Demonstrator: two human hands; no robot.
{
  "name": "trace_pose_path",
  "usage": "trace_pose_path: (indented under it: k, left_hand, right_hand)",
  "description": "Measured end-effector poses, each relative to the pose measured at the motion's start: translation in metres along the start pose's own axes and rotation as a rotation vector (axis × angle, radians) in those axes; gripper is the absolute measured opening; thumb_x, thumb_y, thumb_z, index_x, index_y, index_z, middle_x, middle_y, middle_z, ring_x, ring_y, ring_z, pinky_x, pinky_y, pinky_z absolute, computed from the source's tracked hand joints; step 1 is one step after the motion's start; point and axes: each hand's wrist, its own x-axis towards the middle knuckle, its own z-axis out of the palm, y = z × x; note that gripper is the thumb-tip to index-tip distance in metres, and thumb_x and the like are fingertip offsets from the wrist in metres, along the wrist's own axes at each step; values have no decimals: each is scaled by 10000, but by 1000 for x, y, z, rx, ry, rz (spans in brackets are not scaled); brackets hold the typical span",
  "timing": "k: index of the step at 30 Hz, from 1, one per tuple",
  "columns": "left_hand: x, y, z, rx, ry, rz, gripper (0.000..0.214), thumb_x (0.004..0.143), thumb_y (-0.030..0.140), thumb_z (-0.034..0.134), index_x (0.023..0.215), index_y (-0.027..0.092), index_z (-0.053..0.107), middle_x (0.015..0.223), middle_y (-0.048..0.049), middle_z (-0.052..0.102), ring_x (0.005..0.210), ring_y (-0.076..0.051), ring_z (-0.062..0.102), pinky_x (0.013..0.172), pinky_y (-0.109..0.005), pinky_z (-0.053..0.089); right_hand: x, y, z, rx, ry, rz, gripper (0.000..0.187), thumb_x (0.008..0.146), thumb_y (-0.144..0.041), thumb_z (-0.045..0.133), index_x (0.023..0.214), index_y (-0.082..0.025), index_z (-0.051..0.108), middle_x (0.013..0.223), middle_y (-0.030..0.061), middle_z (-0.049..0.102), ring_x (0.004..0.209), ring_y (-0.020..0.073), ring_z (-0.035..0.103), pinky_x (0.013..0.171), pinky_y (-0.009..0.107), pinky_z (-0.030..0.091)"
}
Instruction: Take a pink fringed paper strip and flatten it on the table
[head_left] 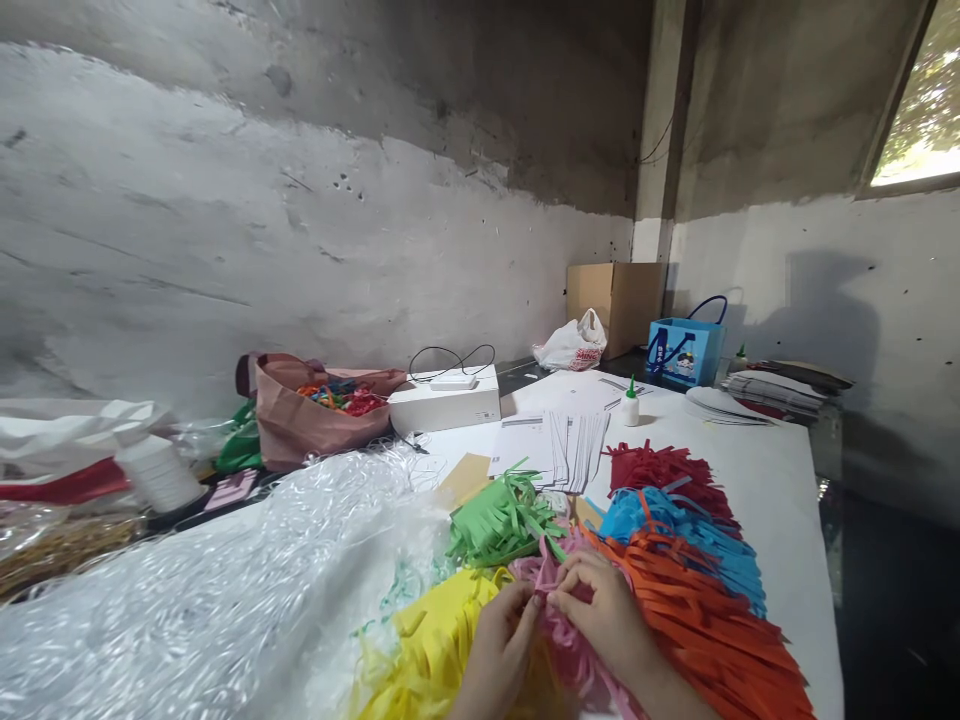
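My left hand (501,645) and my right hand (604,612) meet at the lower middle, fingers pinched together on a pink strip (547,572). Beneath them spreads a heap of pink fringed strips (574,645). To the left lies a yellow fringed bundle (431,630), partly behind my left wrist. A green fringed bundle (495,520) sits just beyond my fingertips. On the right, an orange bundle (697,620), a blue one (675,525) and a dark red one (667,475) overlap each other. Whether the strips are paper or cloth, I cannot tell.
Shiny clear strands (225,580) cover the table's left side. Printed white sheets (555,450) and a green-tipped glue bottle (630,405) stand farther back. Behind are a pink bag (300,420), a white box (450,405), a cardboard box (615,300) and a blue bag (686,350).
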Motion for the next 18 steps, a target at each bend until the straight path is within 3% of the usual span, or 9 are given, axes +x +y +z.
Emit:
trace_pose_path:
  k: [2,5,7,11,13,15,18]
  left_hand:
    - [-1,0,0,71,23,9,315,937,392,488,828,179,693,825,-88,737,792,-259,679,713,-329,506]
    - [-4,1,1,193,66,45,284,937,338,493,819,179,696,814,-99,739,783,-268,687,722,-346,512]
    - [-6,1,2,266,82,97,263,945,318,501,851,187,709,859,-100,753,818,-267,694,752,-348,518]
    - [-7,-4,3,409,94,242,189,950,260,526,919,232,710,932,-62,771,856,-239,691,779,-333,502]
    - [-5,-10,3,491,129,310,146,906,194,557,845,232,685,846,-44,753,789,-240,663,749,-349,468]
    - [-4,-17,3,564,183,375,149,862,140,566,774,229,647,764,-33,716,724,-243,618,719,-366,419]
    - [-1,-24,5,618,260,487,192,887,112,507,907,232,654,864,-49,721,790,-249,614,770,-388,388]
  right_hand:
    - [1,-1,-3,-16,9,-25,226,835,-86,668,670,-219,590,799,12,688,812,221,669,781,354,535]
    - [0,-4,-6,-60,23,-99,179,886,-130,608,736,-224,590,854,32,679,896,256,655,971,490,457]
    - [-1,-7,-7,-98,10,-169,138,871,-106,573,897,-228,631,983,55,696,1005,275,643,1074,546,368]
    - [-2,-8,-3,-267,-41,-370,518,845,4,512,1292,-247,582,1248,57,680,1194,259,593,1173,522,276]
    - [-2,-5,0,-288,-51,-426,499,876,26,480,1276,-246,604,1220,40,703,1173,240,610,1167,487,306]
    - [-1,-2,2,-262,-52,-415,417,886,37,453,1144,-220,655,1098,40,733,1079,229,649,1151,473,339]
    - [0,0,2,-239,-42,-336,340,881,32,450,970,-213,668,908,33,721,900,225,671,1122,498,370]
